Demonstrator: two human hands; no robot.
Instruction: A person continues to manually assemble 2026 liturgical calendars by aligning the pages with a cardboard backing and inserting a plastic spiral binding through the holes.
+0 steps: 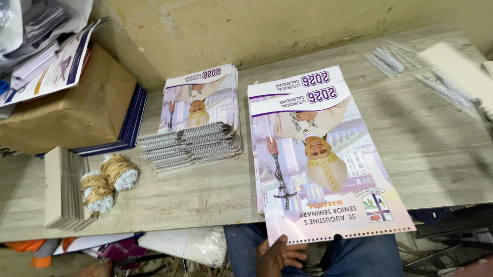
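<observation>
Left hand: the left hand [274, 259] pinches the punched near edge of the top calendar [326, 158], thumb on the sheet.
Right hand: out of sight; whether it grips anything cannot be told.
Top calendar: lies on the wooden table [440, 141], its near edge overhanging the person's lap.
Left of it: a second calendar stack [201, 98] with wire binding combs [188, 144] laid across it.
Far left: two bundles of wire loops [109, 182] beside a cardboard pile [61, 188].

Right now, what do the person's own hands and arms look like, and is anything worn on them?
Only one hand shows, at the bottom edge of the head view. It is bare: no glove, ring or watch can be seen, and no sleeve reaches the visible wrist. Which hand it is cannot be told. The other hand is out of frame. Below are blue jeans.
</observation>
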